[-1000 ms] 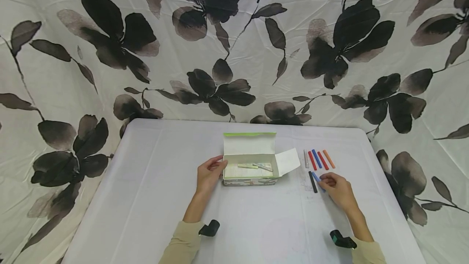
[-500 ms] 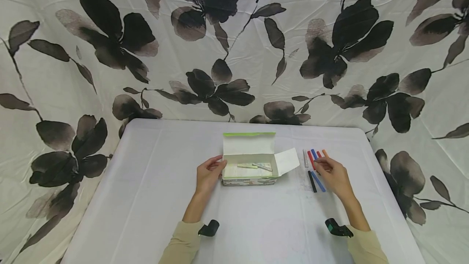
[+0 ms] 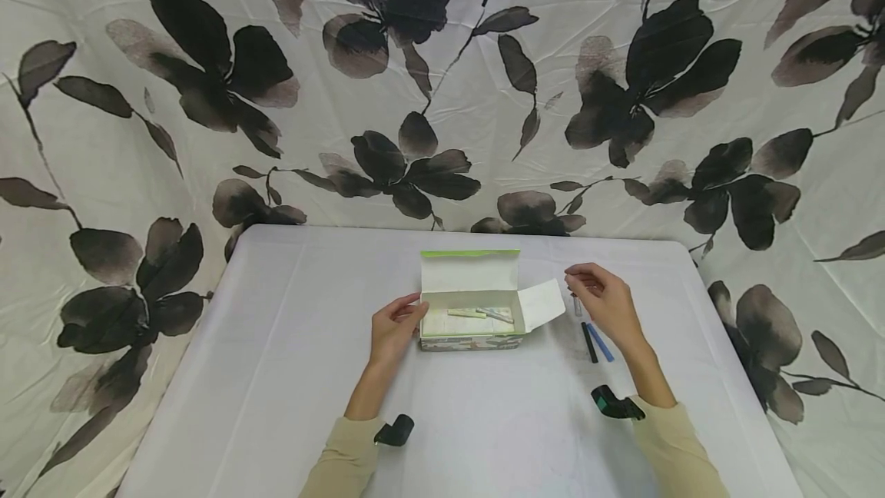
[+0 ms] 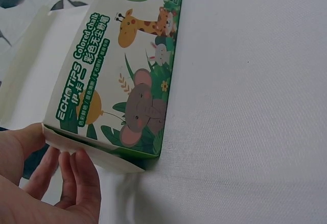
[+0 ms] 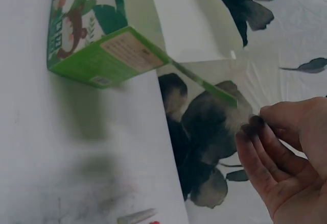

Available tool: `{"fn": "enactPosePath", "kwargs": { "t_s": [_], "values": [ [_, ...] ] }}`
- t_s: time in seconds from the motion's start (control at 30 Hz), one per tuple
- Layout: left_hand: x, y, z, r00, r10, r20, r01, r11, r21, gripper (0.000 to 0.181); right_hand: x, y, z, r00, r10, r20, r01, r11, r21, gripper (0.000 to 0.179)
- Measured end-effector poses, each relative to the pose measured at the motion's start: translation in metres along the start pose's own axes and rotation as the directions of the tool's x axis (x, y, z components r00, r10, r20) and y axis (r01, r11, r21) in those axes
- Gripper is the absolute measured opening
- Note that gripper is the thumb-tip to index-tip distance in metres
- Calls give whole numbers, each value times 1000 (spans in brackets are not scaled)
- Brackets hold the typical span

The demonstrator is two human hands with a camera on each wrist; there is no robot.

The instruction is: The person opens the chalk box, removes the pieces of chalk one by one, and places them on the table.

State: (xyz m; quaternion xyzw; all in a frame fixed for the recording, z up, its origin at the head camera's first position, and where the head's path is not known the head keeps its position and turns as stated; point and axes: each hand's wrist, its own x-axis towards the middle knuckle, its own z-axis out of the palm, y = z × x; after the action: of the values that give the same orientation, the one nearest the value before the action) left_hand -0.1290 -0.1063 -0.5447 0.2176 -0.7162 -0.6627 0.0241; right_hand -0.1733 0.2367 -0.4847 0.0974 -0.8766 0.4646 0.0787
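My left hand [image 3: 396,329] holds the left end of an open chalk box [image 3: 472,343]. In the left wrist view, thumb and fingers pinch the end flap [image 4: 97,154] of this animal-printed box [image 4: 127,81]. A yellow-green chalk stick [image 3: 466,313] and a greyish one [image 3: 496,316] lie inside. My right hand [image 3: 607,304] hovers right of the box, over the row of chalks, most of which it hides. Its fingers [image 5: 263,168] are loosely bent, the tips darkened with smudges; nothing is visible between them. Below it lie a black chalk [image 3: 589,343] and a blue chalk [image 3: 600,342].
The box lid [image 3: 470,272] stands up at the back, and a side flap [image 3: 542,304] sticks out right. A pale chalk [image 3: 578,307] shows beside my right hand. The white tabletop [image 3: 311,313] meets a floral cloth [image 3: 525,98] behind it.
My right hand has left the blue chalk lying beside the black one and moved up and left across the chalk row, toward the box. The left hand stays on the box.
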Motion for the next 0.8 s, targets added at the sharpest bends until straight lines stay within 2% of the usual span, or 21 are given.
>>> {"fn": "enactPosePath", "kwargs": {
  "t_s": [0.13,0.4,0.7,0.8],
  "values": [
    [-1,0,-1,1000,-2,-4,2,1000,-1,33,7,-11,9,1000,-20,13,20,999,37,23],
    [-1,1,0,1000,-5,-3,4,1000,-19,34,17,-22,26,992,-126,-18,126,992,-3,17],
    [-1,1,-1,1000,-11,-1,11,999,-31,33,21,-32,50,989,-104,110,99,994,42,19],
    [-1,2,-1,1000,-5,10,5,999,-39,35,21,-32,60,982,-122,146,115,992,56,18]
  ]
}}
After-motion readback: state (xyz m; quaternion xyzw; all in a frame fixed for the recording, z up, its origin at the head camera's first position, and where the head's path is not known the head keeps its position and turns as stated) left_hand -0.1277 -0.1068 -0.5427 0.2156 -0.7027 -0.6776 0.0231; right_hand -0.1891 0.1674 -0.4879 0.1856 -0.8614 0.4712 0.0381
